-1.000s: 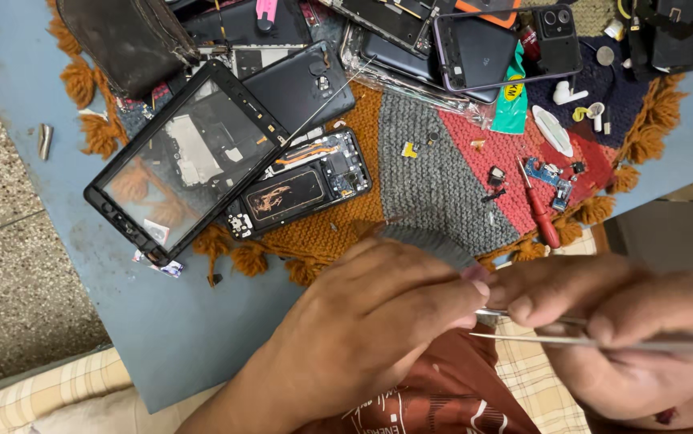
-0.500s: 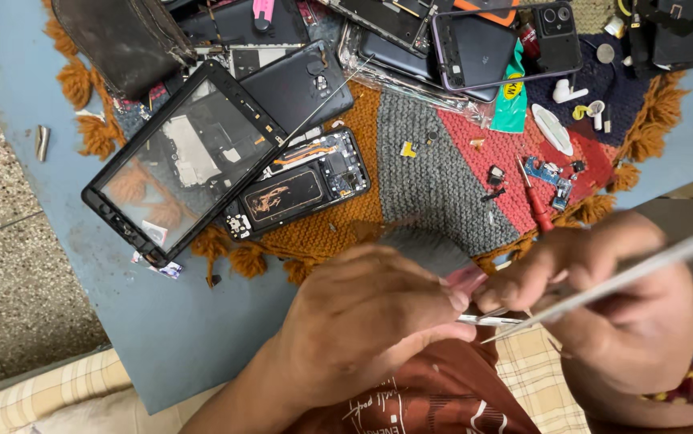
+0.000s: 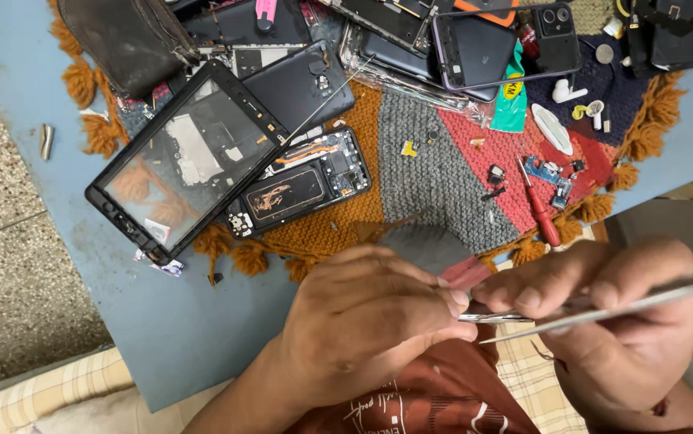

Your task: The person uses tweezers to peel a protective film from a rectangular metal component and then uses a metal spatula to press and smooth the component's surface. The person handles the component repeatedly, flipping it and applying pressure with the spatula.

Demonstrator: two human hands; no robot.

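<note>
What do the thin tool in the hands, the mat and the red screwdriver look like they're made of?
Thin tool in the right hand: bare metal by its silvery shine, likely steel. Mat: knitted yarn, matte, with visible stitches and orange tassels; the fibre cannot be told. Red screwdriver: glossy red handle, probably plastic, with a dark, thin metal-looking shaft.
</note>
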